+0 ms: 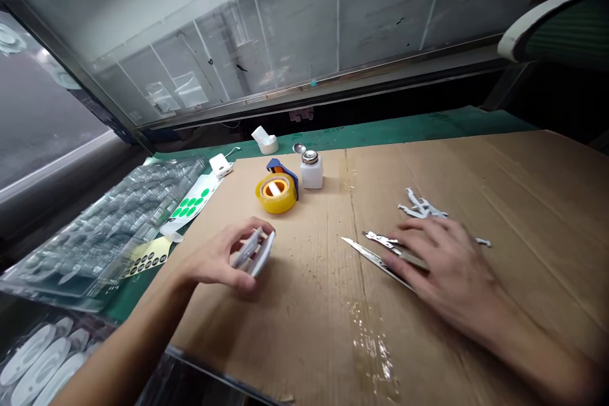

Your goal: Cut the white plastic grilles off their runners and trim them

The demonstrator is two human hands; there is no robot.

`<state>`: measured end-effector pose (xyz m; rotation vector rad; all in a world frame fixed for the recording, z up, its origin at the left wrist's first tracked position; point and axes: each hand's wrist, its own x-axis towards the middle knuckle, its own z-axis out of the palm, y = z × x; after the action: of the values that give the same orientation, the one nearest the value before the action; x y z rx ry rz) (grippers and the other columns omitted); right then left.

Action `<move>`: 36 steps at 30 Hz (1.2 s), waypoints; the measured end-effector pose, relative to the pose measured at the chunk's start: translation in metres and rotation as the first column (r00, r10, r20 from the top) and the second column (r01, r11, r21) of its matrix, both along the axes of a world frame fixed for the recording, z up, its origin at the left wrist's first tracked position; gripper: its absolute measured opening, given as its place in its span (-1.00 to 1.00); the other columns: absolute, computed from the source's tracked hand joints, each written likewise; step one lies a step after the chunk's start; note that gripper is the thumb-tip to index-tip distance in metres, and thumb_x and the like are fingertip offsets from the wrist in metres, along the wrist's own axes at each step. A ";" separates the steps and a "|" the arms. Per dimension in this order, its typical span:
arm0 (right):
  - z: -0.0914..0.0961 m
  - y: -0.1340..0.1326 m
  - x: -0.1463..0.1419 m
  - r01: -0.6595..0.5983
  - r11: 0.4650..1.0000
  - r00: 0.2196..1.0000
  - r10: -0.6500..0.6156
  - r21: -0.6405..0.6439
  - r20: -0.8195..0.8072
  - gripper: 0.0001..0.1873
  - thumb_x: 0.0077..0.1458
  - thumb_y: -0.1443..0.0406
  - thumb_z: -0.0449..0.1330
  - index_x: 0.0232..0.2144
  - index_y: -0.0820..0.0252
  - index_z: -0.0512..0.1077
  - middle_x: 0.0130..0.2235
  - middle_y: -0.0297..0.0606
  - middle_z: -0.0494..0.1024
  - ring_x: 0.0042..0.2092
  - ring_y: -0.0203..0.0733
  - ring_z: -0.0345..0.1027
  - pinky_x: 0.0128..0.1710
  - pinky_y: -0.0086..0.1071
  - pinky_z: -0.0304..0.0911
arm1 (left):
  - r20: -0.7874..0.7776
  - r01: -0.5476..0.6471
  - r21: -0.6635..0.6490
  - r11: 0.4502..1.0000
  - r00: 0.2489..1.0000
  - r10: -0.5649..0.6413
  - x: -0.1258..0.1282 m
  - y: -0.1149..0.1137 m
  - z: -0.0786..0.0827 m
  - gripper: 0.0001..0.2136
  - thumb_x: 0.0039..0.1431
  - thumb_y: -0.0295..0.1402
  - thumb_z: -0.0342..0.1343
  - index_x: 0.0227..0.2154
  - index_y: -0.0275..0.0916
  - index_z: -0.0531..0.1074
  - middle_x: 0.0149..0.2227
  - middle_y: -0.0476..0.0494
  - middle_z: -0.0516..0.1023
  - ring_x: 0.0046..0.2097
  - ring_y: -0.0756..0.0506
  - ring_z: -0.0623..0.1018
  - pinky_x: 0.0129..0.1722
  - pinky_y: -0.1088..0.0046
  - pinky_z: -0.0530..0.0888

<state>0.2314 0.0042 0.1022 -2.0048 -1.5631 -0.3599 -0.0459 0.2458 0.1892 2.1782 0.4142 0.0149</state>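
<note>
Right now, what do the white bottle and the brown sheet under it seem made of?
The white bottle looks like matte plastic, dull-surfaced; its cap looks like metal, brightly shining. The brown sheet is probably corrugated cardboard, with ribs and creases.

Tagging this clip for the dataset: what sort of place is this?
Probably a hand-assembly workbench in a small factory or workshop. A cardboard sheet covers the bench, with a pump-top dispenser bottle, a roll of yellow tape and clear plastic blister trays of small parts.
</note>
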 end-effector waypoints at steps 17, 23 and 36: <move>0.021 -0.012 -0.024 -0.018 0.998 0.998 0.021 0.065 -0.054 -0.78 0.35 0.39 -0.01 -0.03 0.27 0.37 -0.22 -0.19 0.52 -0.25 -0.22 0.45 -0.25 -0.37 0.29 | 0.015 0.113 -0.947 -0.300 0.951 0.309 0.092 -0.088 -0.071 -0.35 0.13 0.15 0.01 0.09 -0.27 0.40 -0.16 -0.33 0.55 -0.28 -0.23 0.62 -0.52 0.39 0.60; 0.023 -0.013 -0.021 0.055 0.997 0.888 -0.075 -0.055 -0.453 -0.78 0.33 0.13 0.04 -0.13 0.07 0.40 -0.33 -0.25 0.52 -0.36 -0.20 0.46 -0.42 -0.39 0.37 | -0.024 0.057 -0.954 -0.293 0.964 0.265 0.090 -0.085 -0.066 -0.40 0.12 0.14 0.03 0.16 -0.03 0.31 -0.14 -0.33 0.55 -0.29 -0.23 0.64 -0.55 0.39 0.59; 0.041 -0.009 -0.020 0.057 0.984 -0.128 -0.159 -0.167 -0.979 -0.49 -0.01 -0.11 0.33 -0.17 0.06 0.39 -0.40 -0.33 0.47 -0.49 -0.32 0.20 -0.62 -0.55 0.20 | 0.017 0.092 -0.964 -0.249 0.958 0.286 0.086 -0.086 -0.060 -0.24 0.09 0.10 0.09 0.31 0.07 -0.01 -0.08 -0.34 0.52 -0.21 -0.29 0.63 -0.52 0.39 0.60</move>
<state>0.2112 -0.0046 0.1429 -1.5197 -0.2728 1.0888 0.0398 0.1595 0.1289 0.3293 0.2469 0.0275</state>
